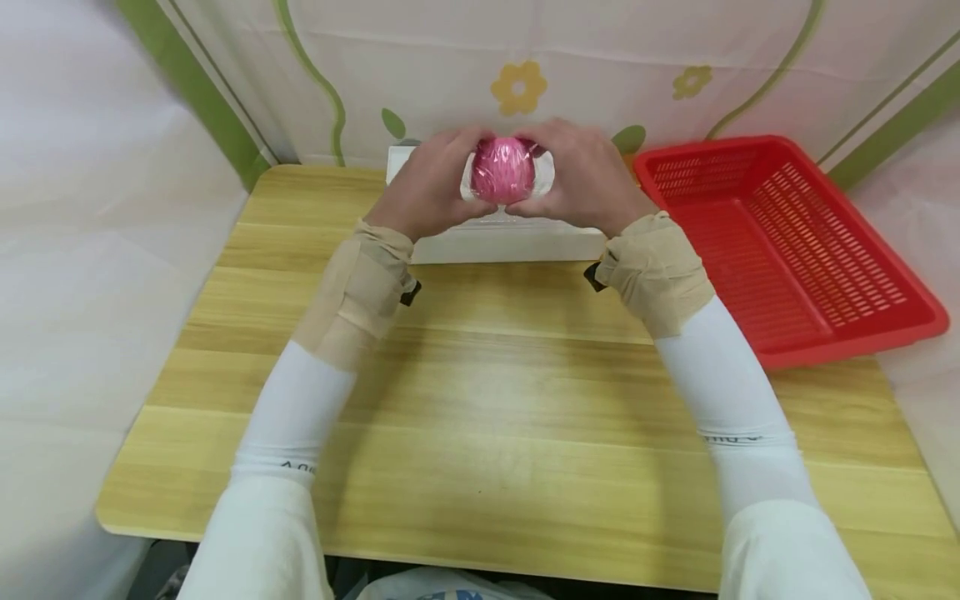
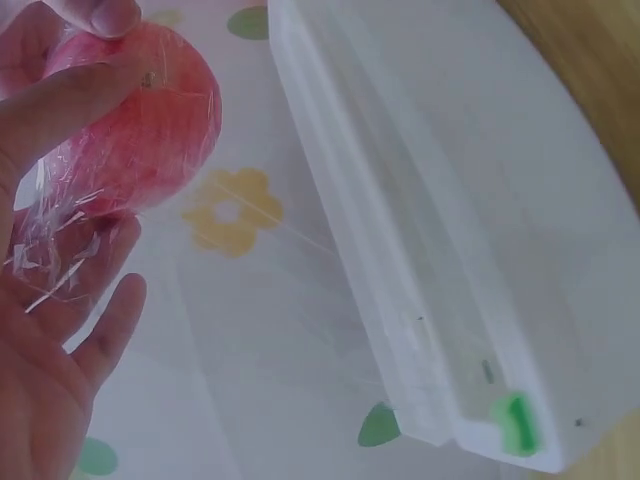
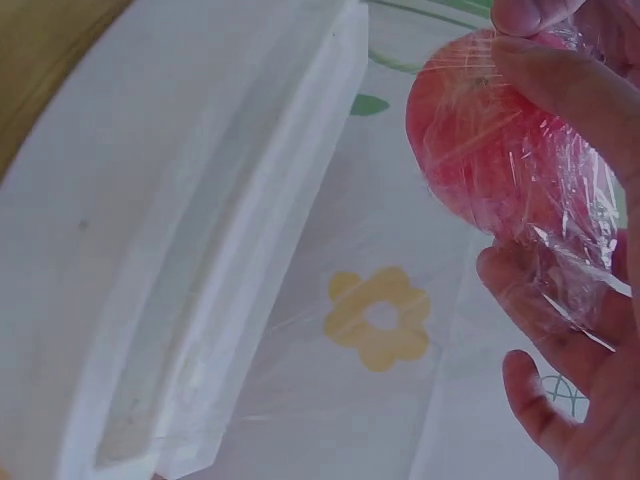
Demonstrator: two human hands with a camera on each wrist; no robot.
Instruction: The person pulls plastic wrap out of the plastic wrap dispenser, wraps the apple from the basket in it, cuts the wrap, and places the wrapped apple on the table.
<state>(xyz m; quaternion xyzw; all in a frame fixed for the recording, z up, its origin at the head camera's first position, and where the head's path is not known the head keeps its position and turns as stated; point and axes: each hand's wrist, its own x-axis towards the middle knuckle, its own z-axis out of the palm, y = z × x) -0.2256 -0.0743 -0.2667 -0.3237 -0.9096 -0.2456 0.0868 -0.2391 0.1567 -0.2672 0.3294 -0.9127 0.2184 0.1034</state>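
A pinkish-red apple (image 1: 502, 171) wrapped in clear plastic film is held up over the far side of the table. My left hand (image 1: 429, 185) grips its left side, with thumb and fingers curled around it. From the right, my right hand (image 1: 588, 182) holds the same apple. Both wrist views show gathered, wrinkled film (image 3: 585, 215) between the apple and the fingers. Beneath the hands lies a long white box (image 1: 510, 243), which looks like a film dispenser; a small green piece (image 2: 517, 424) sits near one end. The hands hide part of the box.
A red plastic basket (image 1: 772, 350) with slotted walls stands at the right of the wooden table (image 1: 480, 433). Behind the table hangs a white curtain (image 1: 600, 50) with yellow flowers and green leaves. The white box lies along the table's back edge.
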